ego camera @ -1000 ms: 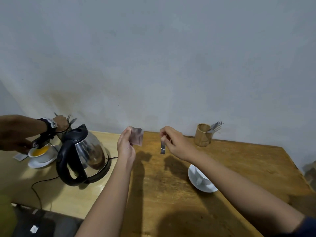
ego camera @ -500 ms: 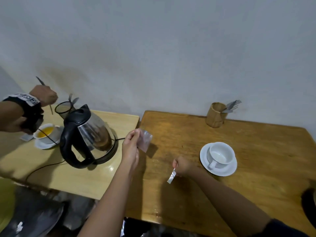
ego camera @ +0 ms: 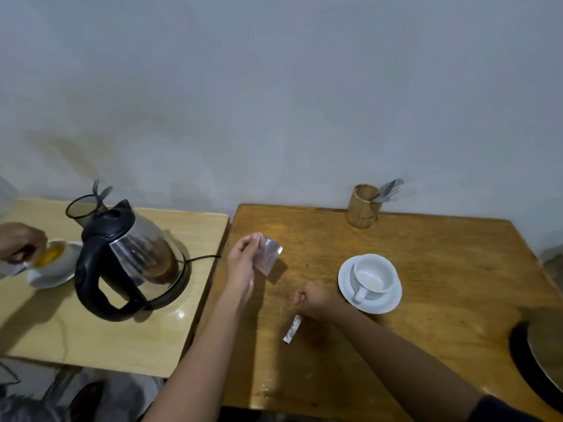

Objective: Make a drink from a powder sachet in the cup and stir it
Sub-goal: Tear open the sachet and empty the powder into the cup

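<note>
My left hand point(ego camera: 242, 266) pinches a pinkish powder sachet point(ego camera: 268, 257) and holds it up above the dark wooden table point(ego camera: 441, 300), left of the cup. The torn-off strip point(ego camera: 292, 328) lies flat on the table just below my right hand point(ego camera: 315, 298), which rests there as a loose fist with nothing in it. A white cup point(ego camera: 373, 277) stands on a white saucer point(ego camera: 387, 303) just right of that hand, its handle toward me. It looks empty apart from a pale bottom.
A glass kettle point(ego camera: 134, 260) with a black handle sits on its base on the lighter table point(ego camera: 100, 336) to the left, cord trailing. Another person's hand point(ego camera: 18, 242) works at a cup of yellow drink point(ego camera: 53, 257). A bamboo holder point(ego camera: 362, 207) with forks stands at the back.
My right hand lowered to the table and let go of the torn strip, which now lies flat. My view tilted down. The other person's hand dropped to their cup.
</note>
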Tool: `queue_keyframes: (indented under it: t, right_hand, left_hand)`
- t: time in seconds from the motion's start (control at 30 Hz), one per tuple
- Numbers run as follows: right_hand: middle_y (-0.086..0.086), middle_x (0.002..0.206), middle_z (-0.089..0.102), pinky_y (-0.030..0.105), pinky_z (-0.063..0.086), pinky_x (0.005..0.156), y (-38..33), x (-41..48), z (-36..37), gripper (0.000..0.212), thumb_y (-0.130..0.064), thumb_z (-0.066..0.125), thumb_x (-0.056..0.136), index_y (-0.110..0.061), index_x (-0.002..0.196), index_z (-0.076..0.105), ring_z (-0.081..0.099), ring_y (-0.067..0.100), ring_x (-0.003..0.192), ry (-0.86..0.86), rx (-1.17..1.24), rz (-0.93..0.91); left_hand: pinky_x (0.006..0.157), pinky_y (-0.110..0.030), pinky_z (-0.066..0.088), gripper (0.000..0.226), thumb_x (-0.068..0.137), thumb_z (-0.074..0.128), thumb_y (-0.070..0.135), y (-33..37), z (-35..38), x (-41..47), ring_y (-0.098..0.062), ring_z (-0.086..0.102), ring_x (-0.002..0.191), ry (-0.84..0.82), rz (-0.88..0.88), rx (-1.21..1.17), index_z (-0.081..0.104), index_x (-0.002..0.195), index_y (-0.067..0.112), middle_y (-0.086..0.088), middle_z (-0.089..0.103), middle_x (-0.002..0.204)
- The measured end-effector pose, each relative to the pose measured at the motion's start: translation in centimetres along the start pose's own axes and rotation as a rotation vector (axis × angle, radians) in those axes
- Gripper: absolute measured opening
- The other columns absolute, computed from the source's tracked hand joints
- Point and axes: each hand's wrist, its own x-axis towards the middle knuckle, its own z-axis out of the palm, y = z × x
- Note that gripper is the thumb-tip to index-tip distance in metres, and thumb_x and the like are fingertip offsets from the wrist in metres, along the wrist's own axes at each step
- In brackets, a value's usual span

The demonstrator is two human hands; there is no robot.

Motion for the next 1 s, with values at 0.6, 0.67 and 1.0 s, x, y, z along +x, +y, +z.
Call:
queue_keyframes:
  t: [0.6,0.67,1.0]
  right_hand:
    - [-0.004,0.062,0.058,0.025,0.048,0.060,5.8,-6.4,-8.4,0.016,-0.012,0.062,0.087,-0.019,0.074,0.059,0.055,0.001,0.056,0.671,0.741,-0.173]
    - [-0.003,0.068,0.059,0.022,0.050,0.060,7.3,-7.0,-8.9,0.014,-0.010,0.061,0.088,-0.019,0.078,0.061,0.057,-0.002,0.060,0.723,0.825,-0.151]
    - [0.001,0.082,0.062,0.015,0.053,0.057,11.4,-8.0,-11.2,0.012,-0.003,0.055,0.091,-0.005,0.103,0.056,0.060,0.010,0.071,0.701,1.082,0.046]
  left_hand:
    - [0.075,-0.023,0.045,0.009,0.089,0.057,0.015,-3.3,14.8,-1.8,-0.010,0.056,0.079,-0.272,-0.021,0.079,0.063,0.083,0.017,0.002,0.063,0.083]
    - [0.079,-0.025,0.047,0.006,0.088,0.058,0.015,-3.9,15.4,-1.8,-0.012,0.059,0.083,-0.325,0.015,0.168,0.063,0.086,0.018,0.002,0.065,0.086]
    - [0.065,-0.012,0.048,0.016,0.087,0.057,0.004,-6.0,16.9,-2.4,-0.008,0.054,0.074,-0.558,0.069,0.643,0.055,0.099,0.013,0.004,0.056,0.078]
